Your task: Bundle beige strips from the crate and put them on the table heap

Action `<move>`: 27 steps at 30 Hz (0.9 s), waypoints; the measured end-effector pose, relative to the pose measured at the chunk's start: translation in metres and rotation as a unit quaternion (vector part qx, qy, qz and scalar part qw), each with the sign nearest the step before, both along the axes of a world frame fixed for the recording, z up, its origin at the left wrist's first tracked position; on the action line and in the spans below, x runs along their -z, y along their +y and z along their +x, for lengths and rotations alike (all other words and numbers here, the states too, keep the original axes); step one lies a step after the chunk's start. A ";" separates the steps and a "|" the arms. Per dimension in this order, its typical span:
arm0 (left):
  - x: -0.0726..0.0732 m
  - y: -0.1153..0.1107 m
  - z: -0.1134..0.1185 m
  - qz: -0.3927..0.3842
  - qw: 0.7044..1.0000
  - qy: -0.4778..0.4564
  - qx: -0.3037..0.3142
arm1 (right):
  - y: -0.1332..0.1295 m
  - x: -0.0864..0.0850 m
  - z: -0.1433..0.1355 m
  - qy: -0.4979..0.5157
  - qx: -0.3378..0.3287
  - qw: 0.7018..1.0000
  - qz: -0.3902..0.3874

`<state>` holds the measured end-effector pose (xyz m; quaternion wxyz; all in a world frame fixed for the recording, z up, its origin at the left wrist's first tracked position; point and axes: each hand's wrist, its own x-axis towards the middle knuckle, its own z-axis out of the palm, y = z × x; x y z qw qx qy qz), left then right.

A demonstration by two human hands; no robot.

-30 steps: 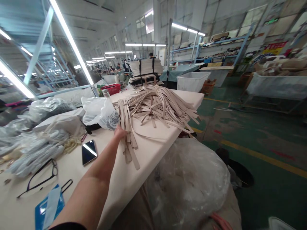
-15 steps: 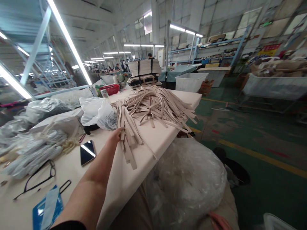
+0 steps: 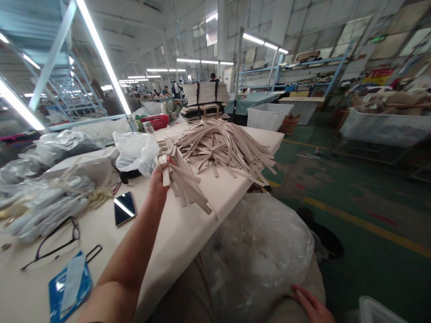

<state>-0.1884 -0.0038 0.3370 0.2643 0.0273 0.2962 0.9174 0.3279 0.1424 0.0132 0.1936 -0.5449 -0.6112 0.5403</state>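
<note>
My left hand [image 3: 160,176] is closed around a small bundle of beige strips [image 3: 188,186], whose loose ends fan out to the right over the table. Behind and to the right lies a large pile of similar strips [image 3: 225,146], draped toward the table's edge. My right hand [image 3: 308,303] is low at the bottom right, beside the clear plastic bag [image 3: 259,251] on my lap; its fingers are stretched out and hold nothing.
Left of my forearm on the white table [image 3: 175,242] lie a phone [image 3: 124,208], glasses [image 3: 60,242] and a blue packet [image 3: 70,285]. Plastic bags [image 3: 134,150] sit farther back, near a red basket [image 3: 155,121]. Stacked panels [image 3: 205,96] stand beyond the strips.
My left hand has lifted the small bundle, and its strips now swing out to the right. My right hand has come further into view at the bottom.
</note>
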 end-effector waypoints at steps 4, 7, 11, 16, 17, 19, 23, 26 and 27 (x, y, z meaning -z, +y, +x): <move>-0.003 -0.014 0.056 0.077 0.995 -0.026 0.051 | 0.003 -0.070 -0.044 0.142 -0.028 0.989 -0.023; 0.004 -0.028 0.101 0.088 0.989 -0.079 0.089 | 0.000 -0.134 -0.091 0.195 -0.100 0.976 0.013; 0.028 -0.045 0.152 0.058 0.982 -0.139 0.109 | -0.018 -0.202 -0.153 0.283 -0.231 0.930 -0.025; 0.077 -0.060 0.194 -0.104 0.979 -0.087 0.149 | -0.055 -0.226 -0.208 0.285 -0.414 0.847 -0.174; 0.085 -0.062 0.200 -0.131 0.976 -0.055 0.163 | -0.061 -0.225 -0.215 0.274 -0.437 0.836 -0.190; 0.100 -0.065 0.209 -0.169 0.969 0.010 0.182 | -0.072 -0.220 -0.224 0.253 -0.462 0.822 -0.215; 0.111 -0.067 0.218 -0.230 0.945 0.093 0.216 | -0.088 -0.218 -0.229 0.242 -0.469 0.816 -0.235; 0.110 -0.067 0.219 -0.218 0.937 0.117 0.246 | -0.099 -0.226 -0.228 0.222 -0.467 0.822 -0.240; 0.110 -0.066 0.218 -0.204 0.936 0.119 0.261 | -0.101 -0.229 -0.228 0.211 -0.470 0.824 -0.237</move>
